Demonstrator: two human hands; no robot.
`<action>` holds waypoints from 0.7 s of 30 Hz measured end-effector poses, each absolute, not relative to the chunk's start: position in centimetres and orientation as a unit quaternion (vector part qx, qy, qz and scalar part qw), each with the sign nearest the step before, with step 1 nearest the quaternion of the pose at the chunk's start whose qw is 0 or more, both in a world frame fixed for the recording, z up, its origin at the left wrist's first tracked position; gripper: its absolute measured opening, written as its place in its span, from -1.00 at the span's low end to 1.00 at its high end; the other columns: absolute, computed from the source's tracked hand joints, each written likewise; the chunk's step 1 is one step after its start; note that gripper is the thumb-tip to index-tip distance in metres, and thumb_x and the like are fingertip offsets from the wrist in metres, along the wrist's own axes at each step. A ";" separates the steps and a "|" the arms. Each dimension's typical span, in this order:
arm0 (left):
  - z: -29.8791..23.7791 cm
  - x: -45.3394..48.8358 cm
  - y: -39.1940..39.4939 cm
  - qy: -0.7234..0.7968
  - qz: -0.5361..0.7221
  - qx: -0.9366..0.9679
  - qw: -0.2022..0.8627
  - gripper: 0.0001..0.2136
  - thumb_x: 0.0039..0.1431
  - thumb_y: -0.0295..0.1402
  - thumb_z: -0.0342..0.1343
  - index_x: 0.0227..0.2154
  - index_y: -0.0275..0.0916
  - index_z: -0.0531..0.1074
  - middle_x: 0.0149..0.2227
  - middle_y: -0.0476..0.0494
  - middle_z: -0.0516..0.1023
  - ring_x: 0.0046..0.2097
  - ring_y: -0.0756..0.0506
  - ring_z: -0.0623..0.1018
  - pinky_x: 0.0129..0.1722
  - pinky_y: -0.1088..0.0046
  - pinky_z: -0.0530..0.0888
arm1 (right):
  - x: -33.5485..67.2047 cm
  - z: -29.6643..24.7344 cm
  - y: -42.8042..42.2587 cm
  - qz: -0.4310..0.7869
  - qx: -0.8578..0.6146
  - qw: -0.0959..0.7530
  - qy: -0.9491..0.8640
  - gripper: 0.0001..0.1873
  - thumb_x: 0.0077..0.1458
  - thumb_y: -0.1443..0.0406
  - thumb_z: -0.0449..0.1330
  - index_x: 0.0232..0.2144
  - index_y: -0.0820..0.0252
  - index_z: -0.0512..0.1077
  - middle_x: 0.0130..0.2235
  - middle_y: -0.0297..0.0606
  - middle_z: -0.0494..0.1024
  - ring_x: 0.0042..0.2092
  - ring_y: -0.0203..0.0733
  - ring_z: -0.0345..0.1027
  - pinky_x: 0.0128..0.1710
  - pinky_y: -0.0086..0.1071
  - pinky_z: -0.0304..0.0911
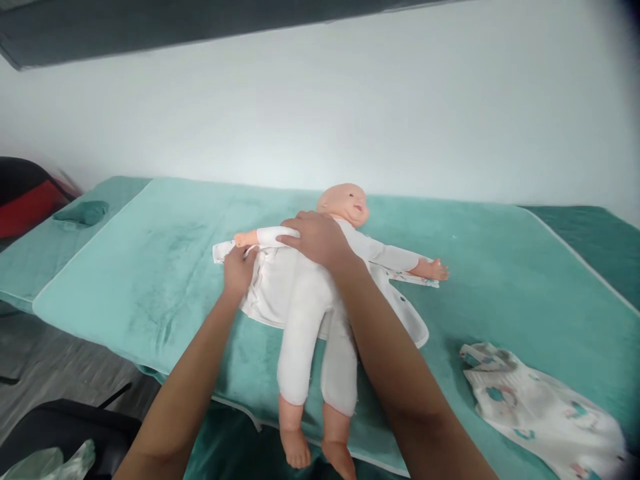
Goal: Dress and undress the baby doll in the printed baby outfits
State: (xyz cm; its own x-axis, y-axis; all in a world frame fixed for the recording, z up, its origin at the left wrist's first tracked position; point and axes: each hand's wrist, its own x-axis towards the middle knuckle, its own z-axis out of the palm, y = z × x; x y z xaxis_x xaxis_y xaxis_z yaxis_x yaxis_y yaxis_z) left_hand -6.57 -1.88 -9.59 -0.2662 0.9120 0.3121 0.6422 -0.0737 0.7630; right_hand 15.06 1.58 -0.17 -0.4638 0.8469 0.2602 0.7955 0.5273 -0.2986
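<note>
A baby doll (305,313) with a white cloth body lies on its back, its head turned to the right and its arms spread. Beneath it, an opened white baby jacket (267,293) is laid out, with printed sleeve parts showing beside both doll arms. My left hand (240,270) pinches the jacket by the sleeve, just below the doll's hand at left. Across the doll's chest and shoulder, my right hand (320,237) grips the upper part of that same arm. Some of its fingertips are hidden behind the arm.
White printed baby pants (545,413) lie at the right front of the green-covered bed (165,267). A white wall (300,120) stands behind. Black chairs are at left, one (75,427) with plastic on it. A dark ledge (200,27) overhangs at the top.
</note>
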 end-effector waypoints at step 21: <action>-10.2 -5.8 -3.6 0.611 0.561 0.543 0.131 -0.84 0.34 -0.26 0.02 -0.34 -0.19 0.36 -0.32 -0.04 0.45 -0.23 -0.06 0.45 -0.17 0.41 0.37 | 13.9 -0.3 2.3 0.043 -0.566 0.064 -0.821 -0.67 0.24 0.14 0.13 -0.07 0.06 0.59 -0.12 -0.12 0.61 -0.05 0.04 0.41 -0.06 -0.15 0.12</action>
State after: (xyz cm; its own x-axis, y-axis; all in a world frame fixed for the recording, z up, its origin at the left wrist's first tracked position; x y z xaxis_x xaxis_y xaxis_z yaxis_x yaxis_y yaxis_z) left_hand -5.85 -3.59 -10.23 -0.3753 0.8105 0.4497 0.5176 -0.2192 0.8271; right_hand 13.88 2.31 -0.26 -0.3508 0.9347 0.0564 0.9238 0.3553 -0.1424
